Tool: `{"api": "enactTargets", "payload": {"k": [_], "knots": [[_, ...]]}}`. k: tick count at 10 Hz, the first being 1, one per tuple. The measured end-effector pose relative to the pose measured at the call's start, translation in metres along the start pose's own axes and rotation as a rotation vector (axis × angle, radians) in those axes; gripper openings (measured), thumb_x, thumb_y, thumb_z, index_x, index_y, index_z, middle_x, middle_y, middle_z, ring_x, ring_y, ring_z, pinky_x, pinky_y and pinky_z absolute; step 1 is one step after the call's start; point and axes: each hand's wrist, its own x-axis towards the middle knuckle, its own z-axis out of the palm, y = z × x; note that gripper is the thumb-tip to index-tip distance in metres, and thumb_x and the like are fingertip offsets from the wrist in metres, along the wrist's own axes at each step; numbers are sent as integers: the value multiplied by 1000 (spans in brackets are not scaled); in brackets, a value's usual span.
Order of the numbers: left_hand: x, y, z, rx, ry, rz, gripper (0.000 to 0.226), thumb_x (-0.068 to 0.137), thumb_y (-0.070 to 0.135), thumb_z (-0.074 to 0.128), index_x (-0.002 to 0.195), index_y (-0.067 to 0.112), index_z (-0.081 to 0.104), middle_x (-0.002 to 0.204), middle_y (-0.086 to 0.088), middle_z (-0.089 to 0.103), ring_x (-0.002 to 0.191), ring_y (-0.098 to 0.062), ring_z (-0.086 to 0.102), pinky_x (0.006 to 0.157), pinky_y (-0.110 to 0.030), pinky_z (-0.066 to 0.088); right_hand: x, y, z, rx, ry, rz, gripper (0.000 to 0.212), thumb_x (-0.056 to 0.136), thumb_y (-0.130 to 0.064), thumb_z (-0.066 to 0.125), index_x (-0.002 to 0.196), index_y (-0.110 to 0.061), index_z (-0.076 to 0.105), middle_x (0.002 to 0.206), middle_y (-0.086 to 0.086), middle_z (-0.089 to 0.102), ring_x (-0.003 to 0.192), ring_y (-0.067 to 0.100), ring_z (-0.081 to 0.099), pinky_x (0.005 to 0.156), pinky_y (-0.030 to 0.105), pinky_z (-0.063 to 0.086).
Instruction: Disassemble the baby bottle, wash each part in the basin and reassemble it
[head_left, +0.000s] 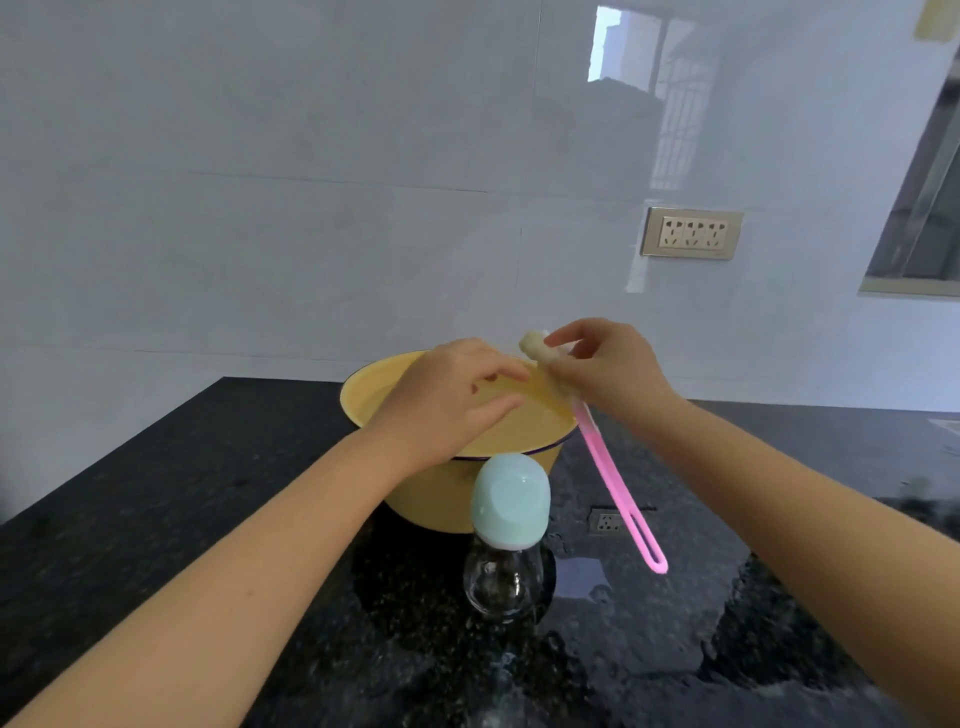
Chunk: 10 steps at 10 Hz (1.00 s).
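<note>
My right hand (608, 374) hides the neck of the bottle brush (602, 462), its curled fingers pinching just below the pale sponge head while the pink handle slants down toward me. My left hand (447, 400) covers much of the yellow basin (431, 499), so I cannot make out what is inside. The baby bottle (510, 514) stands upright just in front of the basin, mint cap on, on the wet black tabletop (156, 493). My left hand hovers loose over the basin, fingers nearly straight, holding nothing I can see.

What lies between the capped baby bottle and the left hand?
In the head view, only the near wall and rim of the yellow basin separate the baby bottle from the left hand, held over it.
</note>
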Motion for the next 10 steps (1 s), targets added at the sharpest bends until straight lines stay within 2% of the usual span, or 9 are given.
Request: {"api": "enactTargets", "payload": {"k": [1, 2, 3, 4, 5, 6, 7, 8, 10], "knots": [[-16, 0, -9, -135, 135, -144, 11, 85, 20, 65, 90, 30, 68, 90, 19, 62, 86, 1, 58, 73, -8, 45, -16, 12, -13, -45, 14, -32, 15, 79, -42, 71, 85, -28, 69, 71, -1, 61, 59, 10, 55, 45, 8, 41], [-37, -4, -13, -211, 240, -237, 12, 84, 16, 66, 85, 28, 69, 84, 21, 63, 81, 8, 58, 68, -3, 43, -37, 27, -19, -64, 5, -18, 19, 79, -47, 69, 82, -29, 69, 69, 3, 67, 61, 16, 62, 57, 20, 49], [-61, -14, -9, -296, 281, -338, 15, 84, 19, 65, 82, 33, 68, 84, 16, 67, 82, 5, 60, 68, -6, 45, -57, 42, -20, -68, 9, 12, 24, 78, -54, 68, 76, -30, 67, 61, 3, 68, 64, 8, 64, 66, 27, 50], [-82, -22, 1, -348, 262, -445, 12, 84, 20, 65, 84, 31, 69, 89, 10, 69, 85, 1, 62, 70, -14, 47, -75, 58, -16, -105, -12, 47, 25, 79, -52, 67, 77, -27, 68, 67, 0, 63, 60, -2, 55, 60, 17, 38], [-96, -28, 11, -355, 257, -511, 11, 84, 18, 65, 83, 29, 70, 90, 7, 69, 84, -4, 63, 71, -16, 46, -87, 80, -6, -122, -30, 96, 23, 78, -53, 67, 77, -30, 68, 82, 2, 59, 69, 6, 53, 58, 16, 35], [-106, -32, 18, -324, 231, -568, 11, 85, 19, 65, 83, 29, 69, 89, 8, 69, 84, -3, 62, 66, -12, 45, -97, 95, 6, -182, -55, 115, 6, 81, -35, 69, 77, -32, 65, 84, 1, 55, 71, 3, 53, 55, 9, 35], [-113, -34, 25, -301, 216, -607, 11, 85, 19, 65, 82, 28, 70, 89, 7, 68, 83, -3, 62, 64, -11, 44, -106, 107, 16, -222, -87, 89, 16, 78, -17, 66, 80, -32, 63, 81, -3, 50, 73, 5, 51, 59, 8, 35], [-118, -35, 31, -284, 198, -632, 11, 85, 19, 65, 81, 28, 70, 90, 7, 68, 83, -4, 62, 64, -12, 43, -112, 114, 26, -232, -119, 88, 12, 80, -22, 68, 81, -32, 62, 82, -7, 48, 78, 11, 53, 61, 8, 34], [-118, -35, 32, -344, 220, -670, 9, 85, 23, 64, 83, 29, 70, 89, 11, 69, 85, -4, 62, 67, -15, 45, -113, 110, 25, -156, -71, 51, 13, 81, -43, 67, 69, -39, 62, 83, -11, 52, 79, -1, 53, 65, 9, 34]]}}
